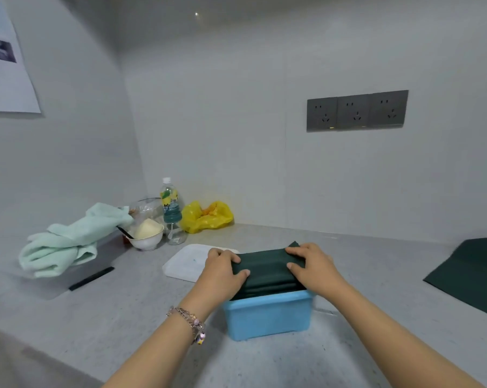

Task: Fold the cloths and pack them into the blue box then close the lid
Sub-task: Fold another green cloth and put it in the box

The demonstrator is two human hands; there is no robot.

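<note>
A folded dark green cloth (267,271) sits in the top of the blue box (267,317) at the middle of the counter and sticks up above its rim. My left hand (222,271) grips the cloth's left end. Its right end is held under my right hand (312,267), fingers over the top, thumb on the near side. A second dark green cloth (472,273) lies flat on the counter at the far right. The white lid (186,261) lies flat behind the box, to its left, partly hidden by my left hand.
A mint green towel (66,242) is heaped at the left over a dark flat board. Behind it stand a white bowl (145,239), a drink bottle (171,208) and a yellow plastic bag (206,217). Grey wall sockets (357,110) sit on the back wall.
</note>
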